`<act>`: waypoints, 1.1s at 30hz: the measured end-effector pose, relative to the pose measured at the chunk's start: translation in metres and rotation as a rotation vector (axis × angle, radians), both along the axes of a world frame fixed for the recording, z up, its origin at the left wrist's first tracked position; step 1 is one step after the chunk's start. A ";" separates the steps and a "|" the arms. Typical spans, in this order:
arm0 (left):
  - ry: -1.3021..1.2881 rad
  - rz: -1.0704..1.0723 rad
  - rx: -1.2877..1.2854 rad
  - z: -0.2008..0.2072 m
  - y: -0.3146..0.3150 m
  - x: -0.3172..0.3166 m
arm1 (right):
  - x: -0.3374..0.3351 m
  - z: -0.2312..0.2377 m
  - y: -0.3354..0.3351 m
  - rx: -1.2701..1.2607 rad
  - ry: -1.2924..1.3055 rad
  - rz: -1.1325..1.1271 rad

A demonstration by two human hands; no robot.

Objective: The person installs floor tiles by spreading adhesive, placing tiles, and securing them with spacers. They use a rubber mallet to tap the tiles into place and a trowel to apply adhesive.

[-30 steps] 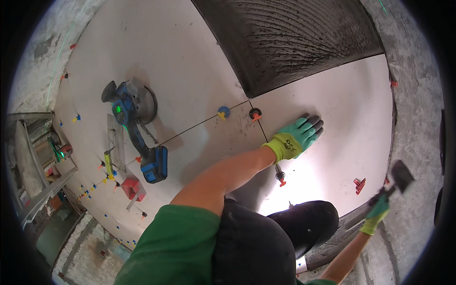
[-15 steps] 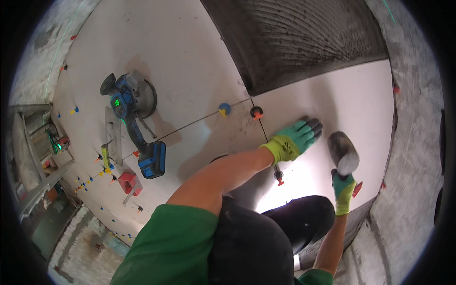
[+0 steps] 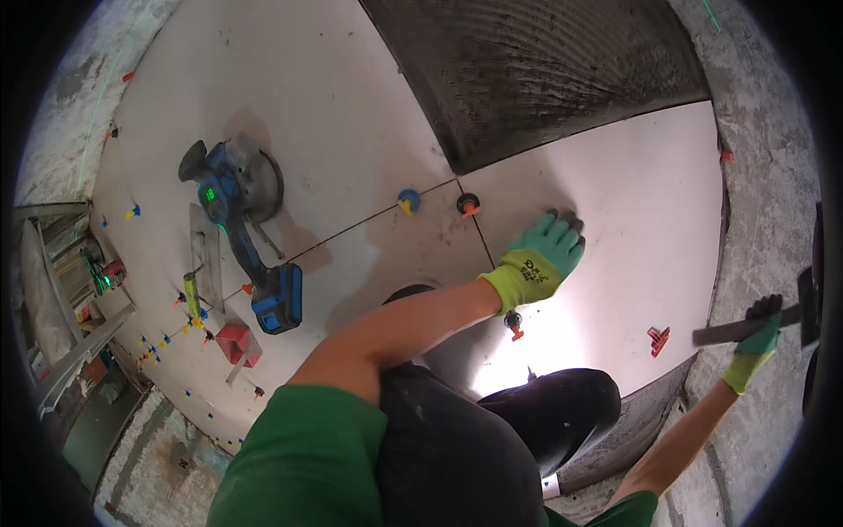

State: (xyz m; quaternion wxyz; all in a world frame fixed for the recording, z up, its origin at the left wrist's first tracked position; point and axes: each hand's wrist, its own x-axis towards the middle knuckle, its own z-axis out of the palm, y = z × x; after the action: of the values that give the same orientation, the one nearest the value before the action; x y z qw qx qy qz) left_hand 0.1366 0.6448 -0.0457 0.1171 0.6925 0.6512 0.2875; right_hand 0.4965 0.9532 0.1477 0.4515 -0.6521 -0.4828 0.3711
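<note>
My left hand (image 3: 539,255), in a green and yellow-green work glove, rests flat on a large pale tile (image 3: 645,176), fingers forward. My right hand (image 3: 759,341), gloved alike, is wrapped round the handle (image 3: 720,334) of a mallet. The mallet's dark head (image 3: 808,307) is at the far right rim, out past the tile's edge; part of it is lost in the dark border. Near my left wrist stand a black and red tile leveling clip (image 3: 514,325) and, at the joint corner, another black and orange one (image 3: 469,205).
A blue and grey battery-powered suction-cup tool (image 3: 246,220) sits on the left tile. Nearby lie a notched trowel (image 3: 207,250) and a red block-shaped thing (image 3: 237,342). Combed dark mortar (image 3: 562,70) fills the far bed. A red clip (image 3: 658,341) lies at right; concrete floor (image 3: 764,167) borders the tiles.
My right hand has swung the mallet away to the right, from over the tile to beyond its edge. My left hand stays on the tile, shifted slightly left in view.
</note>
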 end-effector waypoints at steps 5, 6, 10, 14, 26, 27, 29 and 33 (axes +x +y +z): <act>-0.058 0.239 -0.382 0.059 -0.024 -0.101 | -0.042 -0.039 -0.093 -0.316 -0.141 0.221; -0.280 0.264 -0.281 0.063 -0.034 -0.135 | -0.053 -0.045 -0.107 -0.383 -0.130 0.220; -0.898 0.406 -0.718 0.057 -0.049 -0.200 | -0.084 -0.056 -0.145 -0.557 -0.112 0.240; -0.888 0.334 -0.886 0.048 -0.037 -0.203 | -0.099 -0.052 -0.163 -0.657 -0.243 0.321; -0.747 0.203 -1.096 0.037 -0.014 -0.210 | -0.017 -0.022 -0.078 -0.507 -0.038 0.439; -0.738 0.203 -1.122 0.038 -0.012 -0.210 | -0.004 -0.014 -0.053 -0.487 0.047 0.416; -0.716 0.125 -1.156 0.040 -0.005 -0.213 | 0.000 -0.003 -0.001 -0.264 -0.057 0.276; -0.657 0.045 -1.215 0.046 0.005 -0.217 | -0.075 -0.037 0.016 0.020 0.114 0.065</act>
State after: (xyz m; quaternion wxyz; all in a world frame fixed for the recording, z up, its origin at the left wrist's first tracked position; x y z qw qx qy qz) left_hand -0.0803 0.6498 0.0006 0.6697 0.3676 0.6416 0.0692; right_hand 0.4214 0.9693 0.1111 0.4725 -0.6095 -0.4810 0.4171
